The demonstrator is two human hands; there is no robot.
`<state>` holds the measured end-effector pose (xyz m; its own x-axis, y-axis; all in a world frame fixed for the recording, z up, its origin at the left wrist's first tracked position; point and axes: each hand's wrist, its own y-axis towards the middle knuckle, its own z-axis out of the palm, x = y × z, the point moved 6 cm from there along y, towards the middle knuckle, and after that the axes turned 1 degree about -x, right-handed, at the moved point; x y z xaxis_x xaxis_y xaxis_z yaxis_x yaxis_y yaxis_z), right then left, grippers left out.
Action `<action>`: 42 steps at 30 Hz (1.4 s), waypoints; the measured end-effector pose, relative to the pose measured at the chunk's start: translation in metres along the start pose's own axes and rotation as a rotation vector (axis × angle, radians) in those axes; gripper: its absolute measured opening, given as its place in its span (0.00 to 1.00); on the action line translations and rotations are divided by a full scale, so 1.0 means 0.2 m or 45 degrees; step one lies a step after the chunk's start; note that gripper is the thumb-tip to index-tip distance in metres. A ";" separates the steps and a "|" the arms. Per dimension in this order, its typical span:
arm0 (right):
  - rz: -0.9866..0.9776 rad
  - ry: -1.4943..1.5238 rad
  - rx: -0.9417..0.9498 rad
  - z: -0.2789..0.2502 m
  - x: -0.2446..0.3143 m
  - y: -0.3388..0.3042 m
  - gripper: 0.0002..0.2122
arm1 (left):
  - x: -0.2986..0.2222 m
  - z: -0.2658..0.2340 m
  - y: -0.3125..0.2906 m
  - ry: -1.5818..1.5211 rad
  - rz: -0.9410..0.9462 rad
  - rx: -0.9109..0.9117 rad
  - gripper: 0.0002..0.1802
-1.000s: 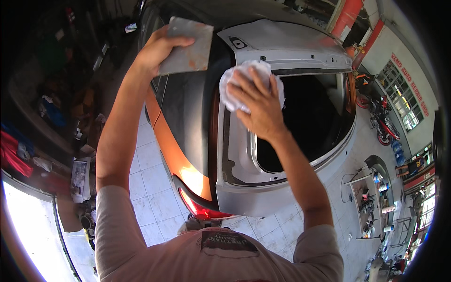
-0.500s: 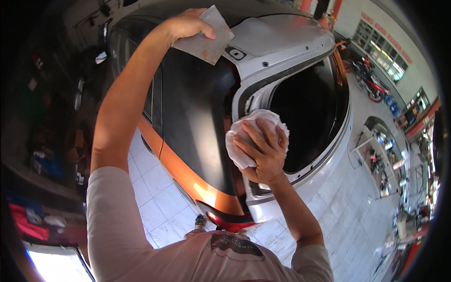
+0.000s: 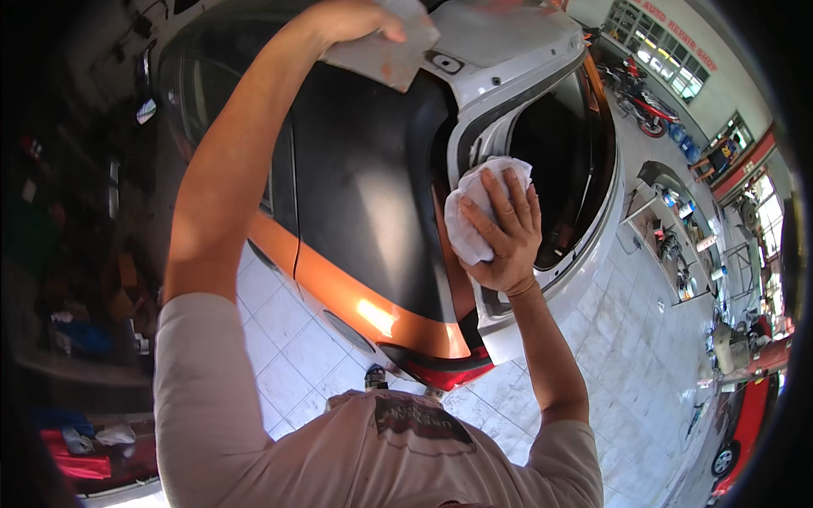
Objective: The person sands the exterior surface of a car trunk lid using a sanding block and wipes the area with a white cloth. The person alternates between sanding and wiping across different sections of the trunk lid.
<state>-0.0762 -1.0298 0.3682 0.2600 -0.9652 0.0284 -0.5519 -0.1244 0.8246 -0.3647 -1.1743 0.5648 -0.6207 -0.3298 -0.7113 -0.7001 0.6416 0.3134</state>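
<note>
My left hand (image 3: 360, 21) is closed on the edge of a flat grey plate (image 3: 381, 57) with rusty smears, over the far part of the car. My right hand (image 3: 514, 241) lies over a bunched white cloth (image 3: 471, 222), its fingers spread across it. That cloth rests against the silver-grey tailgate (image 3: 500, 52), beside the dark rear glass (image 3: 555, 140). What lies beneath the cloth is hidden. Left of the tailgate is the orange car body (image 3: 406, 326) with a large dark side window (image 3: 364, 169).
A red tail light (image 3: 449, 370) sits at the car's near corner, close to my body. On the white tiled floor (image 3: 627, 356) to the right stands a shelf cart (image 3: 665, 233) with cans and tools. Farther back are a red motorcycle (image 3: 648, 110) and a red car (image 3: 741, 440).
The view has shifted, so the car sits higher in it. My right hand and the cloth have moved slightly away and to the right. My left hand still holds the plate.
</note>
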 end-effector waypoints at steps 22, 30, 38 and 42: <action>-0.029 0.028 -0.028 -0.02 -0.01 -0.03 0.24 | 0.12 -0.24 -0.09 -0.431 -0.094 0.102 0.26; -0.033 0.039 -0.045 -0.02 -0.02 -0.04 0.24 | 0.06 -0.11 -0.12 -0.427 -0.138 -0.048 0.23; -0.029 0.058 -0.056 0.01 -0.01 -0.04 0.25 | -0.05 0.03 -0.10 -0.257 -0.198 -0.120 0.26; -0.037 0.017 -0.037 0.00 0.01 -0.03 0.25 | 0.09 -0.09 -0.10 -0.531 -0.028 -0.034 0.24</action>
<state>-0.0725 -1.0304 0.3644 0.2857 -0.9582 0.0117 -0.5211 -0.1451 0.8411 -0.3682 -1.2043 0.5568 -0.4134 -0.0312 -0.9100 -0.7239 0.6175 0.3076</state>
